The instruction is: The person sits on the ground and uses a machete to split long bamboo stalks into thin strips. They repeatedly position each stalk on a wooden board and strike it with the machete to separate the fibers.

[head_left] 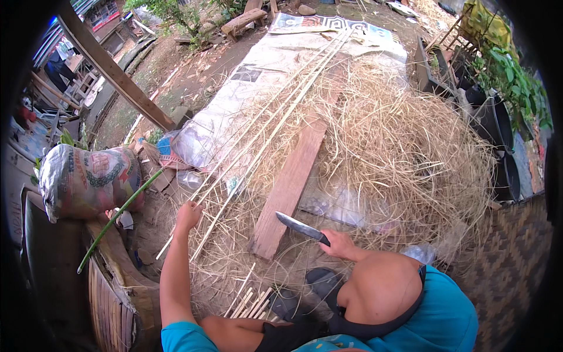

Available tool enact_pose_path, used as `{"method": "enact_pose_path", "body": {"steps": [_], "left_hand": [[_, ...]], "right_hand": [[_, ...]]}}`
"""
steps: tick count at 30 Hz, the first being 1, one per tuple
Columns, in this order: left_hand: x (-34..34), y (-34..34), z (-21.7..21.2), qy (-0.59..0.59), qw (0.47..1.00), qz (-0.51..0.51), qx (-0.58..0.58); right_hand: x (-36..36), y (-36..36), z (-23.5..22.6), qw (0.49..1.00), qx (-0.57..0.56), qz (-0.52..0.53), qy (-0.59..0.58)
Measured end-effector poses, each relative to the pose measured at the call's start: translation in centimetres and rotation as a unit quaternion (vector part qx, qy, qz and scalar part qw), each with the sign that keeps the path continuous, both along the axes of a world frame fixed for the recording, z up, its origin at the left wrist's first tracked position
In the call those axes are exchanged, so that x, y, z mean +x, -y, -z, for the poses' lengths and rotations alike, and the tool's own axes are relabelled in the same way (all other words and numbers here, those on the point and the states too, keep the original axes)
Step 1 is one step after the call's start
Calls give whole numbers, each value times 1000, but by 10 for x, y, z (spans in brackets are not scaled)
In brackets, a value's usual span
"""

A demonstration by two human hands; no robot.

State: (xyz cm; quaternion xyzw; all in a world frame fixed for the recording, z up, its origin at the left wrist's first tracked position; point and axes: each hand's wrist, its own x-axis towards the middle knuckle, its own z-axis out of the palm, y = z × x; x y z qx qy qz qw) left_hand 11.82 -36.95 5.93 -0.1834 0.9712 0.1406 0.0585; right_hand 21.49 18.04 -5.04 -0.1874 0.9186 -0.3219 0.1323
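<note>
My left hand (188, 216) is closed on a long, thin bamboo strip (165, 248), whose lower end sticks out below my fist. A second pale strip (214, 227) runs beside it to the right, and both stretch far up over the ground sheet. In my right hand (341, 244) is the dark handle of a knife (298, 226). Its blade points left, over the lower part of a brown wooden plank (296, 170). Short cut bamboo sticks (252, 305) lie in a bundle near my legs.
A big heap of curly bamboo shavings (404, 135) covers the right of the pale ground sheet (267, 58). To the left are a stuffed printed sack (94, 179), a green bamboo pole (120, 212) and a slatted bamboo piece (111, 311). A wooden post (114, 73) leans behind them.
</note>
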Motion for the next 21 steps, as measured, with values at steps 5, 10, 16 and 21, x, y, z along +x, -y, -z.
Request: {"method": "enact_pose_path", "body": {"steps": [5,10,16,21], "left_hand": [[20,-14,-46,-190,979,64,-45],[65,-18,-29,-14,976,-28,214],[94,-49,-24,168,930,-90,315],[108,-56,-30,202,915,-84,340]], "right_hand": [[3,-3,1,1000,-1,5,-19],[4,6,-7,999,-22,4,-33],[5,-1,-5,999,-19,7,-40],[7,2,-4,999,-15,15,-50]]}}
